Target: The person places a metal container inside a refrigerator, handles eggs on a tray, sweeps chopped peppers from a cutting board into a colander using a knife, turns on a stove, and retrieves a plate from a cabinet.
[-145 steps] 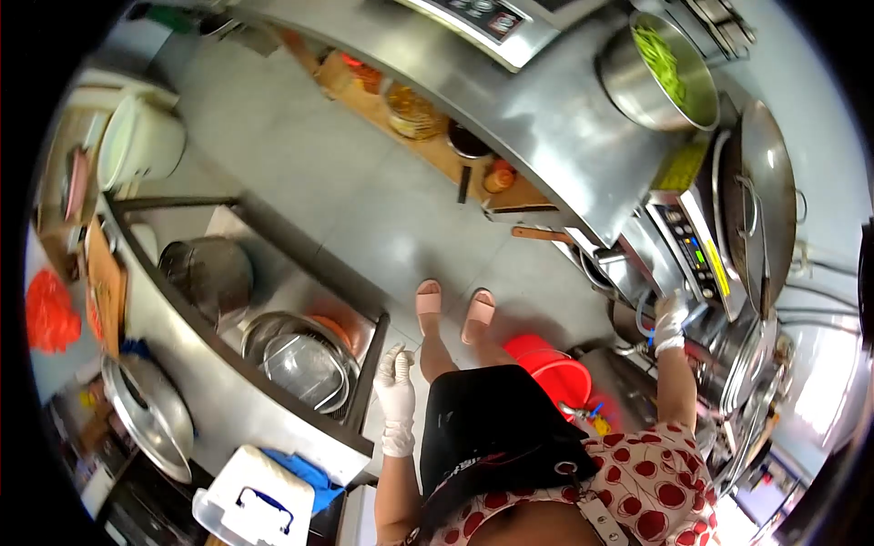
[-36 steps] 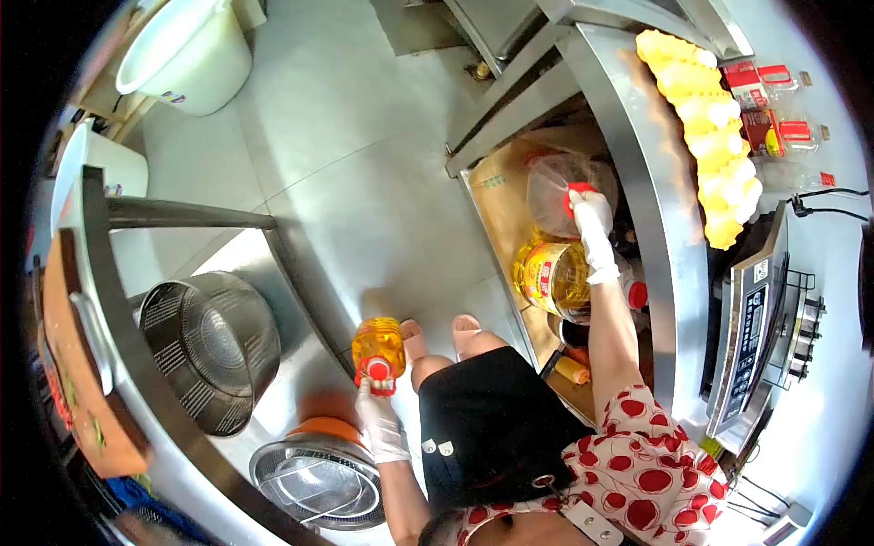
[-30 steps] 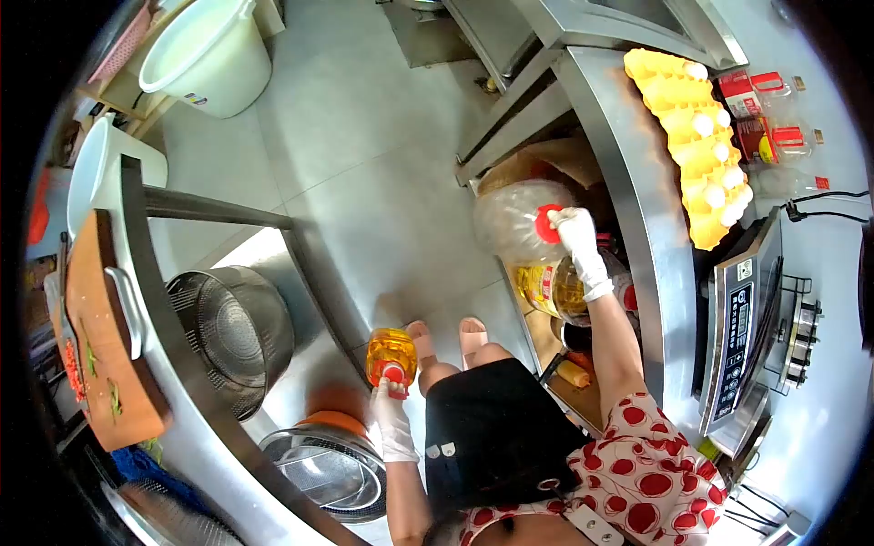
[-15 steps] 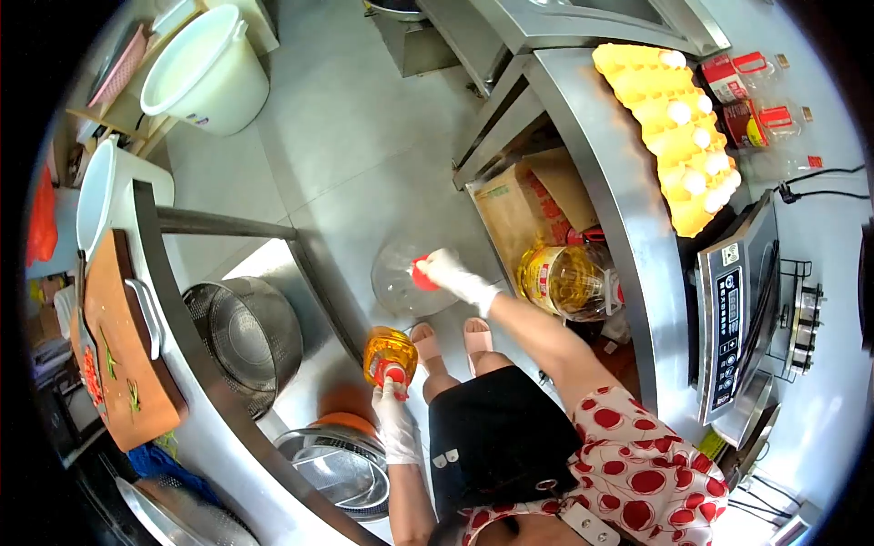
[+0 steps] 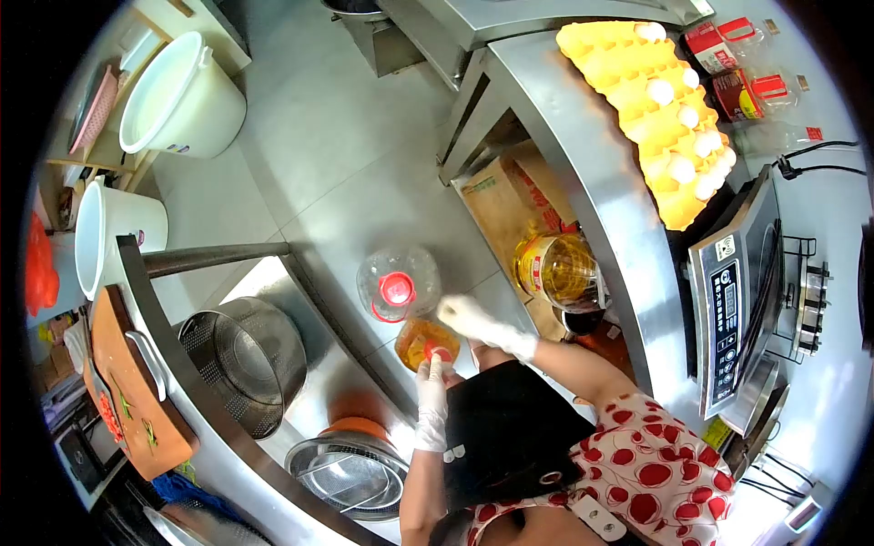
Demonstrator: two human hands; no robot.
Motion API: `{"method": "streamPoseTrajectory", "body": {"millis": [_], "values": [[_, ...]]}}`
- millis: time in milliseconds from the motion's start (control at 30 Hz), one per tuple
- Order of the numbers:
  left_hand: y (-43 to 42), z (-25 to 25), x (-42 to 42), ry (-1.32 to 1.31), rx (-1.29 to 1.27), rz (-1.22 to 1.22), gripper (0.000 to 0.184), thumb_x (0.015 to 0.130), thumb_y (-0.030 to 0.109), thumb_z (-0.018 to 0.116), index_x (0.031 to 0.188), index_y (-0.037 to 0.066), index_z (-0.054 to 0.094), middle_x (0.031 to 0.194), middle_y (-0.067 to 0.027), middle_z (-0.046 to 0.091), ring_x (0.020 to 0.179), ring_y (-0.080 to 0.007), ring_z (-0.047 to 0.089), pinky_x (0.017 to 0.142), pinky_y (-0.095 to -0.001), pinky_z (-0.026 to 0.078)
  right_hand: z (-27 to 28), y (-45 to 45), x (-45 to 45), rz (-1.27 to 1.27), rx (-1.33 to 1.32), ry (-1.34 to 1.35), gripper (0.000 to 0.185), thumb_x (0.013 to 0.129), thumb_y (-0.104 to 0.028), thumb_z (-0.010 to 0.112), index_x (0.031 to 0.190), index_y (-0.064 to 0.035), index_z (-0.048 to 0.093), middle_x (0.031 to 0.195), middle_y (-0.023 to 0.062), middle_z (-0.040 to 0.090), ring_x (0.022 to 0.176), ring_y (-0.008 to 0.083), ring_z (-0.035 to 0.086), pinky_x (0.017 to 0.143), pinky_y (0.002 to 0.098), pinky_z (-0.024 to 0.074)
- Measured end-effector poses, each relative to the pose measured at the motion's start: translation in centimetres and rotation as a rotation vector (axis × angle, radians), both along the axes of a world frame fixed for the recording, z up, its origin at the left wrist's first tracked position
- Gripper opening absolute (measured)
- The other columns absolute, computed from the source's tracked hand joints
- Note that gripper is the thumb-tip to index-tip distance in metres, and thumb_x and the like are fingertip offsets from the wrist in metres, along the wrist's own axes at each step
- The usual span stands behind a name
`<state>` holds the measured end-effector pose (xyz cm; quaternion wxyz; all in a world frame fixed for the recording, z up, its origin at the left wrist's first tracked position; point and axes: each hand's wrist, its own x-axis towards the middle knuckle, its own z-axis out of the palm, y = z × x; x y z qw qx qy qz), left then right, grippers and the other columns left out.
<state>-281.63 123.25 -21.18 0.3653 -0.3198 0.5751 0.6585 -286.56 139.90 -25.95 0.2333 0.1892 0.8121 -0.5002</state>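
Observation:
An oil bottle with amber liquid and a red cap is in my left hand. That gloved hand is closed around its neck, in front of my apron. Beyond it, a large clear plastic bottle with a red cap and red handle stands on the floor, looking empty. My right hand, also gloved, is just right of both bottles and touches neither. Its fingers are curled in, with nothing visible in them.
A steel counter at right bears an egg tray and an induction cooker. Below it is a large oil jug. At left are a perforated steel pot, a cutting board and a white bucket.
My right hand has let go of the clear bottle's red handle, leaving it upright on the floor. My left hand has brought the oil bottle rightward and up, close to it.

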Motion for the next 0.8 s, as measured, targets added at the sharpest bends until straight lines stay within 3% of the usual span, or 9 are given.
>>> {"method": "streamPoseTrajectory", "body": {"millis": [67,100,267,433,467,533,567,633,800], "values": [[1.6,-0.8,-0.2,-0.016,0.099,0.027,0.042,0.094,0.039,0.051,0.108,-0.001,0.057,0.086,-0.0036,0.062,0.074,-0.0120,0.058,0.064,-0.0241,0.046,2.3,1.3,3.8,0.181,-0.083,-0.035,0.021,0.081,-0.020,0.059,0.087,-0.0016,0.065,0.084,0.0162,0.067,0.083,0.0287,0.065,0.074,0.0382,0.0502],[2.3,-1.8,-0.1,-0.017,0.142,0.019,0.044,0.094,0.041,0.049,0.108,0.000,0.058,0.087,-0.0034,0.062,0.075,-0.0120,0.058,0.065,-0.0240,0.047,8.0,1.4,3.1,0.017,-0.384,-0.290,0.025,0.078,-0.011,0.064,0.098,0.0023,0.059,0.092,0.0154,0.067,0.090,0.0256,0.065,0.078,0.0354,0.0504],[8.3,-0.8,-1.7,-0.001,0.157,-0.067,0.045,0.096,0.040,0.047,0.111,-0.001,0.056,0.100,-0.0079,0.062,0.089,-0.0150,0.059,0.079,-0.0267,0.048,1.6,0.7,8.5,-0.265,-0.316,-0.034,0.047,0.083,-0.007,0.064,0.123,-0.0034,0.040,0.106,0.0116,0.059,0.090,0.0177,0.059,0.078,0.0291,0.0477],[13.2,-2.5,-3.1,0.393,-0.082,-0.707,0.061,0.094,0.038,0.050,0.133,-0.007,0.040,0.125,-0.0226,0.054,0.118,-0.0289,0.050,0.099,-0.0308,0.037,0.6,7.0,5.6,-0.948,-0.838,-0.202,0.048,0.094,-0.023,0.047,0.137,-0.0063,0.033,0.113,0.0096,0.057,0.103,0.0180,0.054,0.090,0.0308,0.0451],[14.4,-0.9,-4.4,0.448,-0.114,-0.817,0.060,0.093,0.036,0.052,0.134,-0.006,0.039,0.128,-0.0246,0.050,0.122,-0.0317,0.046,0.101,-0.0316,0.036,-0.1,9.2,6.1,-0.447,-0.574,0.160,0.050,0.093,-0.022,0.049,0.137,-0.0063,0.033,0.111,0.0095,0.057,0.102,0.0182,0.055,0.091,0.0309,0.0444],[15.9,2.6,-5.7,0.704,-0.177,-0.894,0.059,0.090,0.031,0.055,0.136,-0.002,0.037,0.136,-0.0267,0.040,0.129,-0.0360,0.038,0.104,-0.0326,0.032,3.2,10.9,3.4,-0.813,-0.994,0.031,0.051,0.091,-0.017,0.053,0.135,-0.0014,0.034,0.108,0.0101,0.057,0.098,0.0178,0.057,0.093,0.0304,0.0444],[16.3,3.7,-5.7,0.903,-0.206,-0.858,0.060,0.089,0.028,0.057,0.138,0.000,0.036,0.140,-0.0269,0.035,0.131,-0.0375,0.033,0.105,-0.0329,0.031,2.9,11.7,2.0,-1.145,-0.989,0.025,0.037,0.090,-0.015,0.053,0.121,0.0012,0.044,0.093,0.0082,0.059,0.083,0.0172,0.058,0.081,0.0292,0.0471],[15.7,6.9,-6.6,0.994,-0.197,-0.673,0.057,0.086,0.025,0.061,0.134,0.002,0.042,0.143,-0.0231,0.030,0.132,-0.0363,0.031,0.104,-0.0377,0.032,-0.9,15.8,0.8,-1.301,-1.181,0.021,0.010,0.090,-0.015,0.052,0.089,-0.0048,0.050,0.073,0.0036,0.054,0.063,0.0150,0.051,0.062,0.0266,0.0433],[9.2,1.1,-7.6,0.969,-0.291,-0.515,0.035,0.088,0.014,0.058,0.119,0.000,0.053,0.131,-0.0191,0.045,0.116,-0.0296,0.049,0.087,-0.0335,0.048,-6.2,23.2,-4.0,-1.708,-1.127,0.337,0.029,0.087,-0.011,0.047,0.061,-0.0150,0.034,0.054,-0.0023,0.035,0.041,0.0114,0.028,0.042,0.0265,0.0287]]}}
